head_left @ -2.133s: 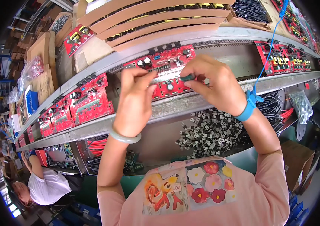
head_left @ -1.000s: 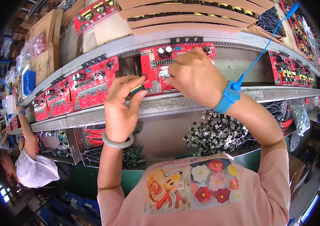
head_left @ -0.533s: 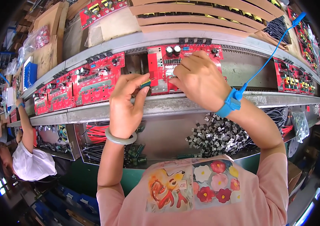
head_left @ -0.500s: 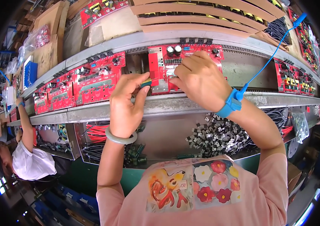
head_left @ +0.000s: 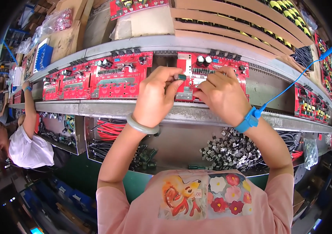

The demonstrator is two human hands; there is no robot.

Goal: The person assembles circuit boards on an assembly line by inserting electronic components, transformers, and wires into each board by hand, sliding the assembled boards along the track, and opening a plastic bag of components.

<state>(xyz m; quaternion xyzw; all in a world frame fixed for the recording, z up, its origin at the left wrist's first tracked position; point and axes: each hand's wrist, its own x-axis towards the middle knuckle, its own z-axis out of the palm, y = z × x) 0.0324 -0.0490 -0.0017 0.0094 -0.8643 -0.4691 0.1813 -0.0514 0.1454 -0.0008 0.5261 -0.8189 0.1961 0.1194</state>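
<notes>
My left hand (head_left: 156, 95) pinches a small dark green component (head_left: 181, 77) between thumb and fingers, just in front of a red circuit board (head_left: 197, 70) on the conveyor rail. My right hand (head_left: 222, 95) rests on the lower right part of the same board, fingers curled and pressing at its surface; whether it holds anything is hidden. A pale bangle sits on my left wrist and a blue strap with a blue coiled cord (head_left: 291, 87) on my right.
More red circuit boards (head_left: 117, 76) line the rail to the left and another (head_left: 310, 107) to the right. A heap of small black components (head_left: 232, 150) and red wire bundles (head_left: 107, 130) lie in trays below. A co-worker in white (head_left: 27, 144) reaches up at far left.
The view has shifted so the board sits more central. My left hand has risen and brought the small green component closer to the board; my right hand stays on the board.
</notes>
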